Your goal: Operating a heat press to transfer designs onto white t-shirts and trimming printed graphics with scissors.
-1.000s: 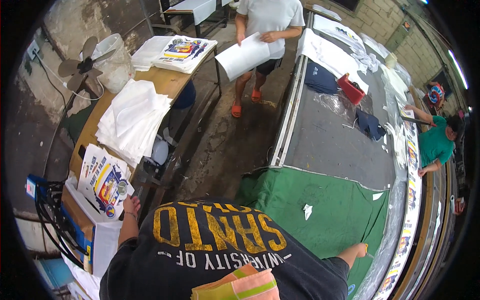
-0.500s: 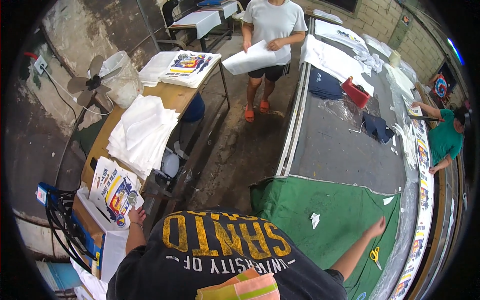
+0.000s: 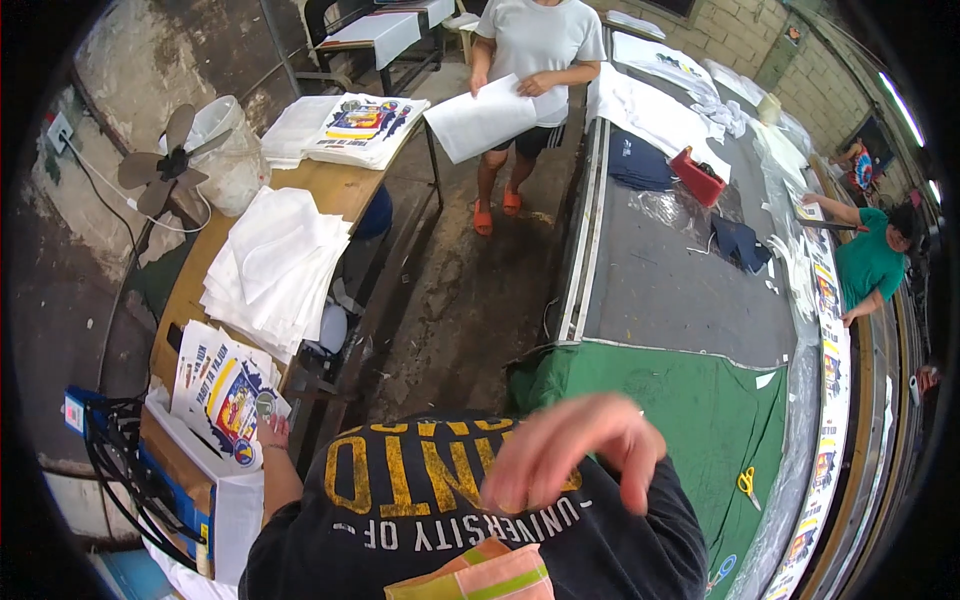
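Note:
My left hand is at the right edge of a fanned stack of white printed sheets, its fingers closed on the edge of the top one. These sheets carry a colourful print and lie at the near end of a wooden table. My right hand, slightly blurred, is raised in front of my chest. Its fingers are curved and apart from the thumb, with nothing in them. Below and right of it, a green cloth covers the near end of the large table, with yellow-handled scissors on it.
Plain white sheets and another printed stack lie farther along the wooden table, beside a fan. A person in white stands in the aisle holding a white sheet. Another person in green works at far right.
My right hand has risen from the green cloth and moved left, in front of my chest. My left hand stays at the printed sheets. The view has shifted slightly.

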The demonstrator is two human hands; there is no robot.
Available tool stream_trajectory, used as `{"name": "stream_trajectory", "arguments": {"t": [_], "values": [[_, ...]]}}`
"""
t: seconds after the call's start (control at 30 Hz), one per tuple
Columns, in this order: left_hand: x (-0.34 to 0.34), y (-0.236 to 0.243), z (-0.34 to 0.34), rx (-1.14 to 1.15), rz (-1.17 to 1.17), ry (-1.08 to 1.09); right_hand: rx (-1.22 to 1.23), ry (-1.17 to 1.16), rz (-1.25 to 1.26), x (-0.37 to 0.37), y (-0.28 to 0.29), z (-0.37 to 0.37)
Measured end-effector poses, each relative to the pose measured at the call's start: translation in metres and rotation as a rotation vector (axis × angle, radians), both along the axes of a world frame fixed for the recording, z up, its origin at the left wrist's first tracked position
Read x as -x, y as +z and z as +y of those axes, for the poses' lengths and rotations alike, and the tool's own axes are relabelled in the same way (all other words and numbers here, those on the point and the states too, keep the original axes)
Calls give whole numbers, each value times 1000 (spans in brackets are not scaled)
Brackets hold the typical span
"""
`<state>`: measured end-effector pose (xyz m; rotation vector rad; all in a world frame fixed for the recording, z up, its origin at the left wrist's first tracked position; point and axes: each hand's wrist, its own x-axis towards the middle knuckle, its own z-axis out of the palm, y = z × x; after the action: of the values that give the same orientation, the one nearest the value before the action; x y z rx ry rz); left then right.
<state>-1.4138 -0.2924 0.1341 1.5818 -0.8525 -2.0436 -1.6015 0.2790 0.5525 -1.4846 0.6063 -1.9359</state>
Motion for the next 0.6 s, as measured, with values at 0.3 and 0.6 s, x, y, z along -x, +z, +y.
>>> {"name": "stream_trajectory", "arguments": {"t": [0.3,0.6], "values": [[26,-6,-6,-9,56,24,355,483,-253,-40,45,-98],[-18,-16,26,-422,145,-111,336,353,-210,-30,65,-137]]}}
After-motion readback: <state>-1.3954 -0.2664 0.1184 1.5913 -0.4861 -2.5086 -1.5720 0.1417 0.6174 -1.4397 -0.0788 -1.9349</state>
